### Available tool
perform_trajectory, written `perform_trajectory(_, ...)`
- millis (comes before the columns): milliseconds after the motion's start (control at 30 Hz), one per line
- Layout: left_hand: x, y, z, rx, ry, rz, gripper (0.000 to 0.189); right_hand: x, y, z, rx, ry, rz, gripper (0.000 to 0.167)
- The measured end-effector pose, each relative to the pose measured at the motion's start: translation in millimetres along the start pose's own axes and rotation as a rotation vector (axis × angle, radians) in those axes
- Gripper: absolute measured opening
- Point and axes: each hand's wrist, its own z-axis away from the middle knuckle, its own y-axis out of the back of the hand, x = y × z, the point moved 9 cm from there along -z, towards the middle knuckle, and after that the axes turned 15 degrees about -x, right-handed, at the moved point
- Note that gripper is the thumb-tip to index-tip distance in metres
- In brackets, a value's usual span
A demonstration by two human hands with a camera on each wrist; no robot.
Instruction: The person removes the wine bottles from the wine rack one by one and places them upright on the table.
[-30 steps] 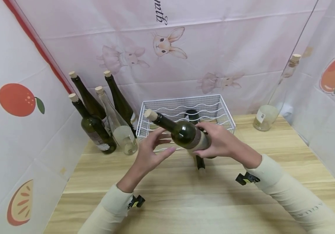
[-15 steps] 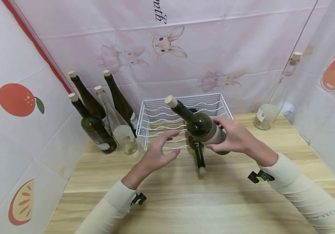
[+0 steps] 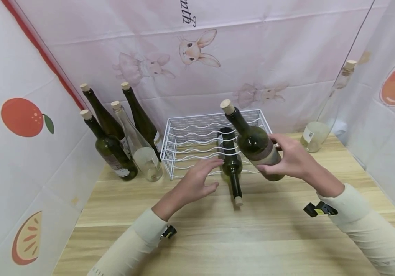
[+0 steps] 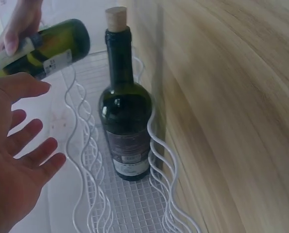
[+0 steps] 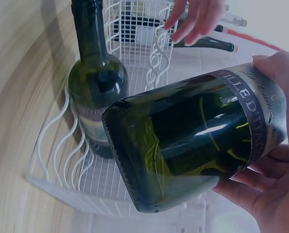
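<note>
My right hand [image 3: 292, 157] grips a corked dark green wine bottle [image 3: 252, 140] round its labelled body. The bottle is tilted above the right part of a white wire wine rack [image 3: 201, 124], cork up to the left. In the right wrist view its base end [image 5: 163, 155] fills the middle. A second corked green wine bottle [image 3: 231, 164] lies in the rack's wavy wires, neck toward me past the front edge. Beside it, my left hand [image 3: 197, 182] hovers with fingers spread and holds nothing. In the left wrist view, a gap shows between those fingers and the lying bottle [image 4: 127, 111].
Left of the rack stand several corked bottles, among them a clear one [image 3: 145, 161] and a dark green one [image 3: 114, 157]. Another clear corked bottle [image 3: 315, 134] stands at the back right. Printed cloth walls [image 3: 287, 46] enclose the wooden table [image 3: 218, 237].
My right hand has carried the gripped bottle rightward, its neck turning more upright. The lying bottle has come into fuller view. My left hand has moved right, toward it.
</note>
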Motion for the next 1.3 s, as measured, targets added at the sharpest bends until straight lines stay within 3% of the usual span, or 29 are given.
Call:
perform_trajectory(300, -1.7, -9.5, -7.2, 0.010, -0.056, -0.137, 0.066, 20, 18, 17.0, 0.041, -0.100, -0.021, 0.076)
perform_trajectory(600, -7.2, -32.8, -16.6, -0.020, -0.085, -0.235, 0.066, 43, 29, 33.8, 0.049, -0.214, -0.087, 0.075)
perform_trajectory(1000, -1.8, -51.0, -27.5, -0.022, -0.136, -0.431, 0.068, 75, 36, 52.0, 0.064, -0.362, -0.148, 0.069)
perform_trajectory(1300, -6.7, -59.5, -35.3, -0.072, -0.109, -0.473, 0.070, 96, 35, 59.4, 0.088, -0.422, -0.141, 0.072)
